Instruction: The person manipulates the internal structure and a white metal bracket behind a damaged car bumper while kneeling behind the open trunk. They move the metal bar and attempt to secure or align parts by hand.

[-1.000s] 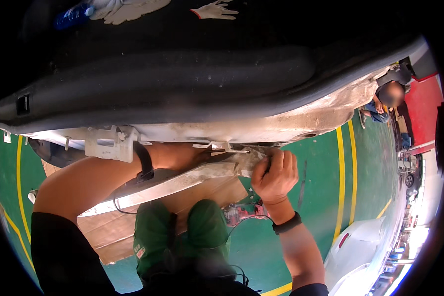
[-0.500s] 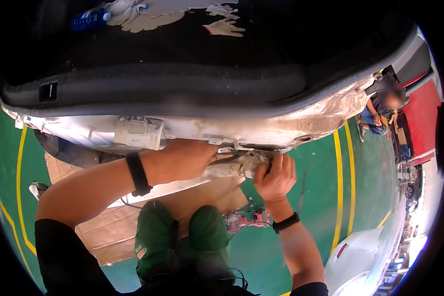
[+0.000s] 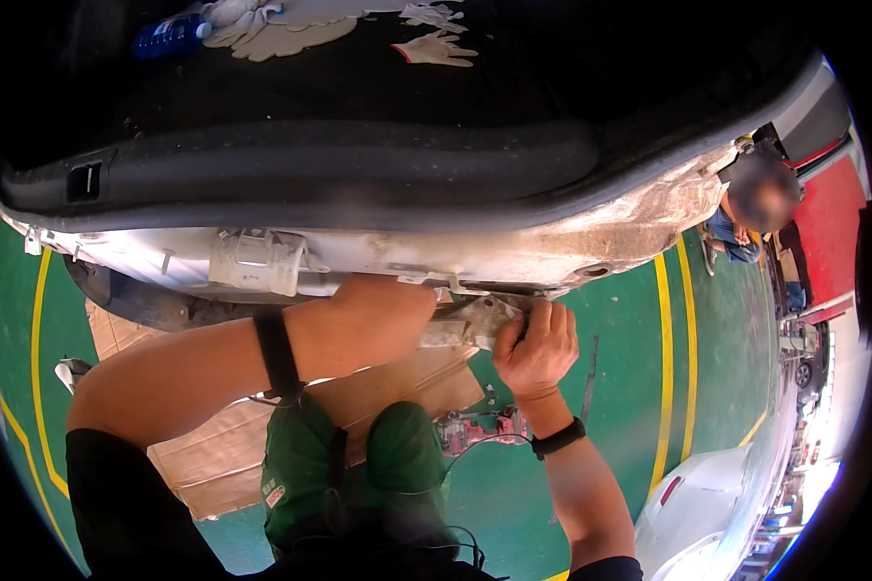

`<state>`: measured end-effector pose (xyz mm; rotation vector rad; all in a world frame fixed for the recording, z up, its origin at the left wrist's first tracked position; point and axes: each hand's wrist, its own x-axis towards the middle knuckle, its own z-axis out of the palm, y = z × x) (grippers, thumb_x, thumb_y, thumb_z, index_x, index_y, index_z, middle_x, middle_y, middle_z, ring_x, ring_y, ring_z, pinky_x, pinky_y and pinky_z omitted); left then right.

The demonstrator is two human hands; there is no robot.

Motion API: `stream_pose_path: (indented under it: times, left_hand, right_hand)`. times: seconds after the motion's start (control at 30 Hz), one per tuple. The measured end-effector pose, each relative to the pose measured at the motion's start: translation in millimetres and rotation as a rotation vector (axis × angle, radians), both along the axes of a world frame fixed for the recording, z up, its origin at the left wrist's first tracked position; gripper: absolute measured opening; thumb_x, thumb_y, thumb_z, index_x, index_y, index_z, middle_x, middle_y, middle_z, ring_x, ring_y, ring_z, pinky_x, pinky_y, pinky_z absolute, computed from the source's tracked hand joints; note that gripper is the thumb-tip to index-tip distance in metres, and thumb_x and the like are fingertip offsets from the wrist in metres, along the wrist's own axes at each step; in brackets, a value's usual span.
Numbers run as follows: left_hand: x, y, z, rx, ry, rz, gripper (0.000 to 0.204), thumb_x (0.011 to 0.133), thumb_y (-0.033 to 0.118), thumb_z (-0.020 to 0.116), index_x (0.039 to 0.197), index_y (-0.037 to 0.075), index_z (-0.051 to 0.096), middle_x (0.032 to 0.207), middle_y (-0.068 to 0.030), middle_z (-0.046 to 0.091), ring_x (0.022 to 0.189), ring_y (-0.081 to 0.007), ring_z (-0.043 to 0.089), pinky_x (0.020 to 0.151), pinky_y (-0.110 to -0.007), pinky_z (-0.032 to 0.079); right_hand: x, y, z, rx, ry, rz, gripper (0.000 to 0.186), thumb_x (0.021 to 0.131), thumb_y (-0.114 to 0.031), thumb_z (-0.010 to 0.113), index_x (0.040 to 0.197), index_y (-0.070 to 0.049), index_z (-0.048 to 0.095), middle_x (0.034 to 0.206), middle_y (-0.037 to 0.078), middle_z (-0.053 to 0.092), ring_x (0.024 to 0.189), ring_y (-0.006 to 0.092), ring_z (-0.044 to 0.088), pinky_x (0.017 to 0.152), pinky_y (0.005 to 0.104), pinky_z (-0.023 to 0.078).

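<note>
The dirty white rear body panel of a car [image 3: 358, 254] stretches across in front of me. Just under it lies a dirty white metal beam [image 3: 470, 325], partly hidden by my left arm. The fingers of my right hand [image 3: 538, 349] are curled over the beam's right end, thumb toward me. My left hand [image 3: 389, 315] reaches in at the panel's lower edge, beside the beam. Its back faces me and its fingers are out of sight, so what it touches is hidden. A black band circles each wrist.
Inside the trunk [image 3: 339, 174] lie a blue bottle [image 3: 170, 37] and white gloves [image 3: 436, 48]. Flattened cardboard [image 3: 213, 465] covers green floor by my knees; a red tool [image 3: 480, 429] lies right of them. Another person [image 3: 731, 232] crouches at the far right. A pale car panel [image 3: 698, 513] stands lower right.
My left hand has moved a little to the right and turned, and its forearm covers more of the beam. My right hand has barely shifted. The other person's head has moved slightly.
</note>
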<state>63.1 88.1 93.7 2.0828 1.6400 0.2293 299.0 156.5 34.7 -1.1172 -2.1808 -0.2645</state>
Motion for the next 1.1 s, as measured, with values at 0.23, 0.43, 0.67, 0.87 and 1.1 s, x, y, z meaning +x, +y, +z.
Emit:
stream_pose_path:
  times: [0.23, 0.43, 0.67, 0.87, 1.1]
  left_hand:
    - [12.1, -0.6, 3.6, 0.078, 0.127, -0.038, 0.013, 0.077, 0.004, 0.064, 0.087, -0.002, 0.07, 0.078, -0.0204, 0.071, 0.074, -0.0369, 0.072, 0.063, -0.046, 0.058]
    - [11.9, -6.0, 8.2, 0.135, 0.183, -0.074, 0.013, 0.076, 0.004, 0.065, 0.087, -0.002, 0.07, 0.081, -0.0187, 0.071, 0.073, -0.035, 0.073, 0.06, -0.042, 0.058]
    - [13.5, 0.5, 0.7, 0.116, 0.141, -0.048, 0.016, 0.082, 0.009, 0.062, 0.093, -0.001, 0.068, 0.081, -0.0191, 0.071, 0.075, -0.0366, 0.073, 0.06, -0.046, 0.058]
    - [-4.0, 5.0, -12.1, 0.002, 0.082, -0.055, 0.027, 0.102, 0.027, 0.054, 0.103, 0.002, 0.066, 0.087, -0.0151, 0.068, 0.074, -0.0341, 0.071, 0.058, -0.047, 0.056]
    - [-37.5, 22.3, -74.8, -0.061, -0.297, -0.126, 0.039, 0.106, 0.036, 0.051, 0.13, 0.008, 0.062, 0.118, -0.0178, 0.068, 0.111, -0.0362, 0.064, 0.096, -0.042, 0.05]
  right_hand:
    - [1.8, 2.1, -0.4, 0.038, -0.022, 0.002, 0.012, 0.076, -0.012, 0.061, 0.086, -0.005, 0.06, 0.078, 0.013, 0.054, 0.071, 0.0345, 0.055, 0.06, 0.0456, 0.046]
    - [4.2, 3.3, -3.1, 0.06, -0.031, -0.002, 0.015, 0.075, -0.013, 0.063, 0.087, -0.005, 0.06, 0.078, 0.012, 0.054, 0.07, 0.0325, 0.055, 0.058, 0.0439, 0.046]
    - [-2.1, 0.0, 3.0, -0.011, 0.003, 0.003, 0.01, 0.079, -0.01, 0.058, 0.087, -0.004, 0.059, 0.08, 0.016, 0.056, 0.073, 0.0384, 0.055, 0.062, 0.0484, 0.046]
    - [1.2, 1.8, -1.8, -0.025, 0.017, 0.006, 0.01, 0.08, -0.01, 0.058, 0.087, -0.004, 0.061, 0.081, 0.015, 0.056, 0.073, 0.0377, 0.056, 0.062, 0.0484, 0.046]
    - [1.5, 3.4, -2.1, 0.032, -0.01, 0.017, 0.012, 0.076, -0.011, 0.06, 0.086, -0.005, 0.061, 0.075, 0.012, 0.052, 0.066, 0.0327, 0.053, 0.057, 0.0435, 0.044]
